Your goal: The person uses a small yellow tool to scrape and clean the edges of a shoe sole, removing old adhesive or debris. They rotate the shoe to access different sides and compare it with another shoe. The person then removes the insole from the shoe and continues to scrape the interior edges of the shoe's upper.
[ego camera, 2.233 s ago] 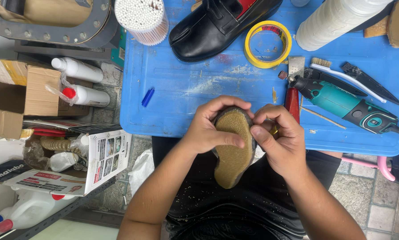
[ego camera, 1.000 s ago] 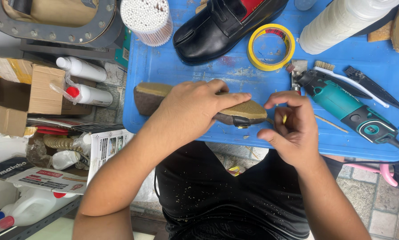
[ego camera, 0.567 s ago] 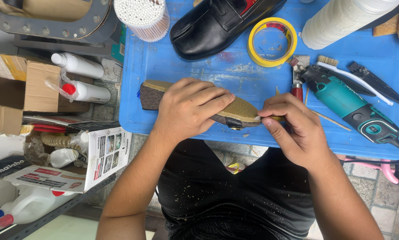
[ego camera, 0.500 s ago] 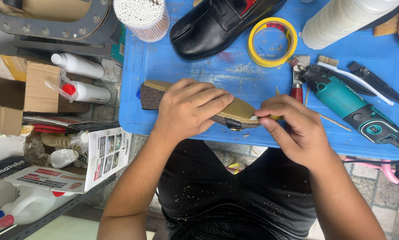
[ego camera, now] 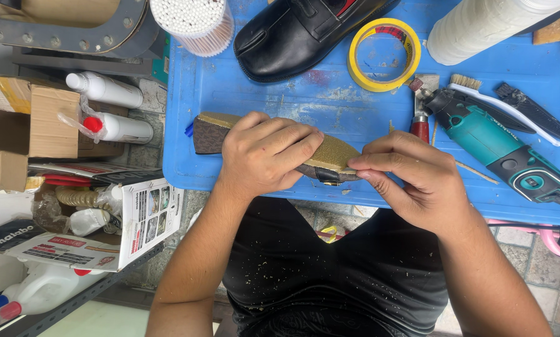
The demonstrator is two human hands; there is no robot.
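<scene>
Over the near edge of the blue tray, seen from the head camera: a gold-topped shoe sole lying lengthwise, dark heel block to the left, narrow toe end to the right, resting on the tray's front rim.

Left hand laid flat across the middle of the sole, fingers spread a little and pressed down, pinning it to the tray. Right hand at the toe end, thumb and forefinger pressed together in a pinch on the dark lower edge just under the gold layer. Cannot tell whether anything thin sits between those fingertips.

Judging by the grip, edge work at the toe: one hand clamping, the other picking or pressing at the seam where the layers meet. Calls for a firm hold from the left hand so the sole does not slide off the rim, and a small, careful pull or squeeze right at the seam.

Farther back on the tray: a black shoe, a roll of yellow tape, a teal grinder just beside the right hand, a white-handled brush touching it. Off the tray to the left: a tub of cotton swabs, two white bottles, a cardboard box.
</scene>
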